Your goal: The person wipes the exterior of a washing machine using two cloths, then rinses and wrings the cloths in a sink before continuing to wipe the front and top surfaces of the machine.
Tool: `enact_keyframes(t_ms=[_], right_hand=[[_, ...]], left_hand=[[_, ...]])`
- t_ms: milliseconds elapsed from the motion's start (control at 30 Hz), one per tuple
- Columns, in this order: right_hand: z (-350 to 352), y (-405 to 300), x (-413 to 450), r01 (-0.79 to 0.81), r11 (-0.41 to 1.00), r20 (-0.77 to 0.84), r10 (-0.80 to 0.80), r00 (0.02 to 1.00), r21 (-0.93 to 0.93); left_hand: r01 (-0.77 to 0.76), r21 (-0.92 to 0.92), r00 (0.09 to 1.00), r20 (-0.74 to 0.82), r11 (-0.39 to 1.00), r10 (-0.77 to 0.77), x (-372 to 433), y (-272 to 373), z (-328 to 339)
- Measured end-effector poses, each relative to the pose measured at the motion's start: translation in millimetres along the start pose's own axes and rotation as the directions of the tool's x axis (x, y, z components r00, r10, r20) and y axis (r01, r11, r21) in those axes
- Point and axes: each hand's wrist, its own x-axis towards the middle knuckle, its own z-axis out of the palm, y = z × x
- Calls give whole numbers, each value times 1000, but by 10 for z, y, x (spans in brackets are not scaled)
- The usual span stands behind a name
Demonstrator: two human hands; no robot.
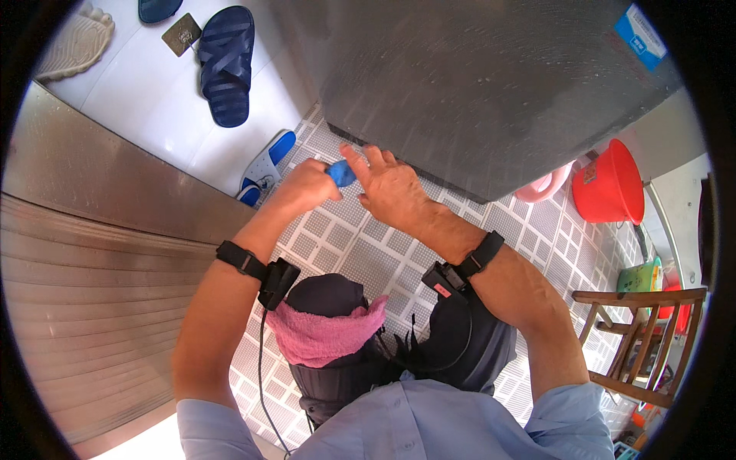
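My left hand is closed around a small blue object. Only its rounded right end shows past the thumb and fingers, so what it is cannot be told. Close on its right is my right hand, fingers spread and pointing away from me, with the index finger passing in front of the blue end. Whether that finger presses on it is unclear. A pink towel lies over my left knee, below the hands. Each wrist wears a black strap with a small device.
Ahead stands a large grey panel. Blue-and-white slippers and a dark blue slipper with a tag are at left, beside a ribbed panel. At right are a red bucket, a pink basin and a wooden chair.
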Motion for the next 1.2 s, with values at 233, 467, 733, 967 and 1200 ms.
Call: enact_keyframes(t_ms=[233,467,733,967,1200], right_hand=[[-83,-3,94,311,935,-157,-338,928,-173],[-168,-6,93,170,985,112,-171,979,18],[-11,18,88,-229,901,341,98,935,370],[-7,65,78,-442,640,524,71,848,629],[32,86,68,-516,516,558,87,825,683]], left_hand=[[452,-493,775,629,744,-54,-135,220,-110],[-14,362,997,-70,932,42,-287,477,268],[-346,611,879,-54,713,473,-227,315,276],[-377,694,888,84,613,452,-188,412,206],[-450,651,825,41,611,564,-125,303,256]])
